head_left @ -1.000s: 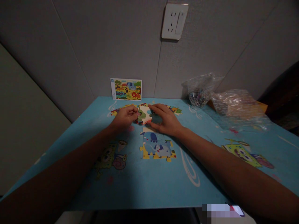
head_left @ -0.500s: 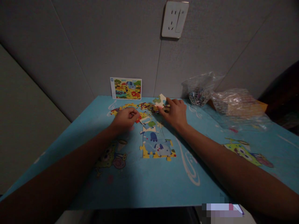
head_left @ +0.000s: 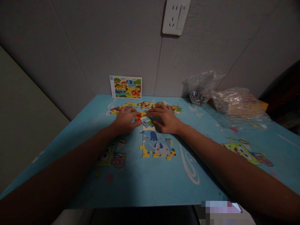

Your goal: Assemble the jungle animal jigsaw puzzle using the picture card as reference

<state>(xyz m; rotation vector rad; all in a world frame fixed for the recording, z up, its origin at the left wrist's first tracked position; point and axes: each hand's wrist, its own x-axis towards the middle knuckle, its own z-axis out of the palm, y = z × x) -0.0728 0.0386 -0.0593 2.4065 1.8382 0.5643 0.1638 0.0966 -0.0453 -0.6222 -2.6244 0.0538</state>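
Observation:
Loose jigsaw puzzle pieces [head_left: 145, 105] lie in a pile toward the back of the table, partly covered by both hands. My left hand [head_left: 126, 120] rests flat on the left side of the pile, its fingers stretched out. Over the right side of the pile, my right hand [head_left: 165, 118] lies with fingers spread, palm down. Neither hand visibly grips a piece. Closer to me is a joined puzzle section [head_left: 157, 145] showing two blue elephants. Behind the pile, a picture card [head_left: 126, 87] with a savanna animal scene leans against the wall.
A blue cartoon-print tablecloth [head_left: 140, 184] covers the table. At the back right are a clear plastic bag [head_left: 199, 93] with something wiry inside and crumpled clear plastic [head_left: 236, 103] over an orange-yellow item. A socket [head_left: 175, 17] is on the wall. A pixelated device sits below the front edge.
My right hand has put down the light puzzle piece it held up and flattened over the pile. My left hand has uncurled and now lies on the pieces.

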